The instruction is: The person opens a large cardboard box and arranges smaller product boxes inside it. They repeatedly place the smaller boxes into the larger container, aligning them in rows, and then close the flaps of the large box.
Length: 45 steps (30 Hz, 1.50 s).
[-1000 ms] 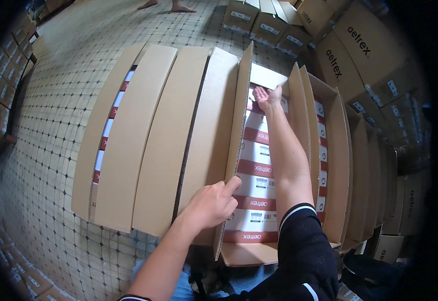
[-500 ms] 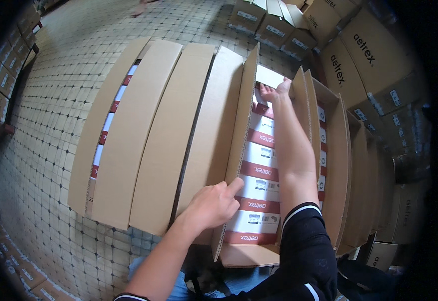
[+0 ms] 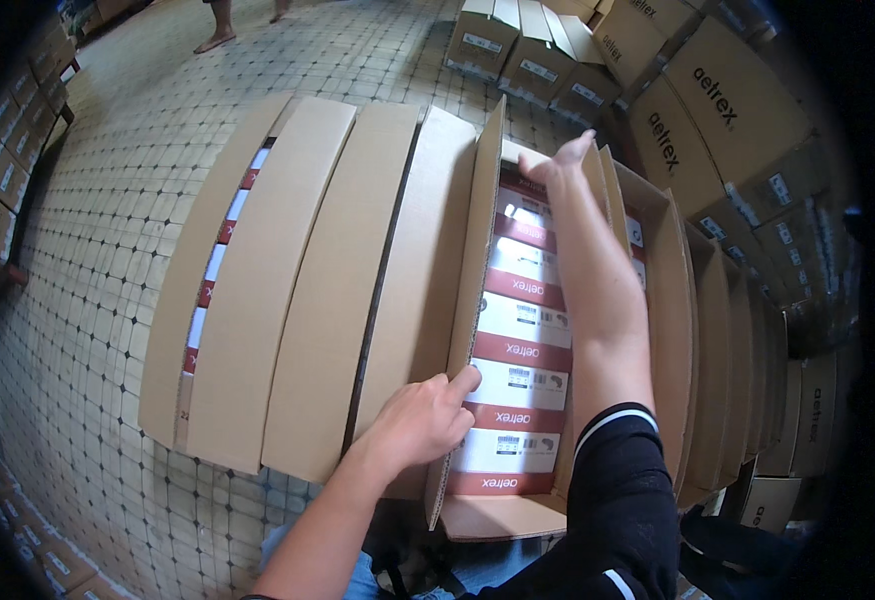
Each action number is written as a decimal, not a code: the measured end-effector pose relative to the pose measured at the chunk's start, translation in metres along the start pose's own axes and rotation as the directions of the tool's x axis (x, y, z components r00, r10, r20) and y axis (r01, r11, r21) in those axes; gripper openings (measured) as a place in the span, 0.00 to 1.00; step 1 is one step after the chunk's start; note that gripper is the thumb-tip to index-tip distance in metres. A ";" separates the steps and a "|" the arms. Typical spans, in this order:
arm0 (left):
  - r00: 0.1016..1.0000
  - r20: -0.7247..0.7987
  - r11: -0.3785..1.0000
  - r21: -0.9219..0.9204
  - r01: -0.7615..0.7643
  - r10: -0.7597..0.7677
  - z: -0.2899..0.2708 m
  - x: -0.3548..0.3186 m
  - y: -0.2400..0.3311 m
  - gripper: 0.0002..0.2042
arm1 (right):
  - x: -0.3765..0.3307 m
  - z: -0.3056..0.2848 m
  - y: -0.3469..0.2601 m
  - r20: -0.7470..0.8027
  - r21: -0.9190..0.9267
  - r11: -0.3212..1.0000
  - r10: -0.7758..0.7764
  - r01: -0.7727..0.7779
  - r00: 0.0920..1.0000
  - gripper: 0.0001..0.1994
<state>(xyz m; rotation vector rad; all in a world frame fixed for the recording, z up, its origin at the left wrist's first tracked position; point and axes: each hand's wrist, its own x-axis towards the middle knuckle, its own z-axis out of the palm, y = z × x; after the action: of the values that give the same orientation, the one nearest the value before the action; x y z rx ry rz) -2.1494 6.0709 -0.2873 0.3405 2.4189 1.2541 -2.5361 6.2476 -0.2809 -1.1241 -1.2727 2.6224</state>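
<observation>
An open long carton (image 3: 502,508) holds a row of white and red shoe boxes (image 3: 522,383), their labelled ends facing up. My left hand (image 3: 422,415) is closed on the long left flap (image 3: 472,270), its index finger hooked over the edge. That flap stands upright. At the carton's far end is my right hand (image 3: 560,162), fingers spread, beside the short end flap (image 3: 519,152); whether it touches the flap is unclear. My right forearm covers part of the carton's right side.
To the left, several cartons (image 3: 302,270) stand in line with flaps folded over. More open cartons (image 3: 707,370) line up at right. Stacked cartons (image 3: 702,130) rise at the far right, others (image 3: 497,45) at the back. A person's bare foot (image 3: 215,42) is on the tiled floor (image 3: 107,200).
My right hand has turned and spread its fingers at the far end, where the end flap shows less. My left hand stays on its flap. A person's leg has entered at the top.
</observation>
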 end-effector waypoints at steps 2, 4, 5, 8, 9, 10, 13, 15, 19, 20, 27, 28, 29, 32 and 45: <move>1.000 0.003 1.000 -0.029 0.012 -0.012 0.000 -0.001 0.000 0.15 | -0.004 0.007 -0.013 0.246 0.004 0.985 -0.169 0.173 0.955 0.56; 1.000 0.000 1.000 -0.027 0.006 -0.006 0.000 0.000 -0.001 0.15 | -0.001 0.001 -0.018 0.386 -0.013 0.966 -0.233 0.258 0.892 0.53; 1.000 -0.007 1.000 -0.021 -0.005 0.005 0.001 0.000 -0.001 0.15 | 0.003 -0.007 -0.016 0.430 0.000 0.962 -0.248 0.274 0.868 0.51; 0.999 -0.025 1.000 -0.005 -0.029 0.029 0.004 0.000 -0.003 0.15 | 0.017 -0.043 -0.005 0.392 -0.127 0.894 -0.354 0.431 0.849 0.32; 0.999 -0.039 0.999 0.004 -0.033 0.034 0.004 0.000 -0.003 0.15 | 0.019 -0.057 -0.002 0.380 -0.198 0.886 -0.324 0.419 0.866 0.28; 0.999 -0.044 1.000 -0.005 -0.029 0.029 0.006 0.000 -0.003 0.15 | 0.018 -0.071 0.001 0.362 -0.269 0.875 -0.296 0.403 0.884 0.23; 0.999 -0.049 1.000 -0.007 -0.009 0.009 0.009 0.002 -0.001 0.15 | -0.010 -0.115 0.001 0.310 -0.384 0.851 -0.246 0.358 0.918 0.13; 0.998 -0.056 1.000 0.011 -0.005 0.005 0.011 0.003 0.004 0.16 | -0.052 -0.151 0.000 0.374 -0.502 0.771 -0.214 0.391 0.902 0.11; 0.998 -0.047 0.999 0.029 0.042 -0.041 0.011 0.001 0.015 0.17 | -0.169 -0.238 -0.009 0.831 -0.523 -0.137 -0.301 0.841 0.468 0.16; 0.997 -0.060 0.998 0.037 0.052 -0.049 0.012 0.000 0.018 0.18 | -0.195 -0.256 -0.013 0.903 -0.428 -0.451 -0.231 0.783 0.361 0.17; 0.928 -0.360 0.974 0.224 -0.009 0.092 0.025 -0.019 0.031 0.29 | -0.298 -0.352 0.023 0.673 -0.703 -0.576 -0.349 0.418 0.652 0.20; 0.909 -0.409 0.977 0.212 0.014 0.076 0.026 -0.023 0.032 0.29 | -0.299 -0.360 0.028 0.662 -0.719 -0.567 -0.383 0.402 0.644 0.19; 0.885 -0.457 0.979 0.202 0.001 0.094 0.026 -0.028 0.033 0.26 | -0.298 -0.365 0.033 0.620 -0.746 -0.565 -0.398 0.352 0.676 0.18; 0.813 -0.570 0.983 0.181 -0.014 0.117 0.026 -0.045 0.034 0.21 | -0.292 -0.375 0.037 0.617 -0.772 -0.511 -0.459 0.378 0.639 0.16; 0.639 -0.755 0.933 0.320 0.163 0.147 0.020 -0.165 0.049 0.15 | -0.278 -0.391 0.033 0.650 -0.757 -0.456 -0.453 0.468 0.610 0.21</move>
<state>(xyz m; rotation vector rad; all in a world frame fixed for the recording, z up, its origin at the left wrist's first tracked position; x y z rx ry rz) -1.9917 6.0502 -0.2193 -0.1841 3.4049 1.0602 -2.0819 6.4048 -0.2974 -0.0291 -2.8916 0.4061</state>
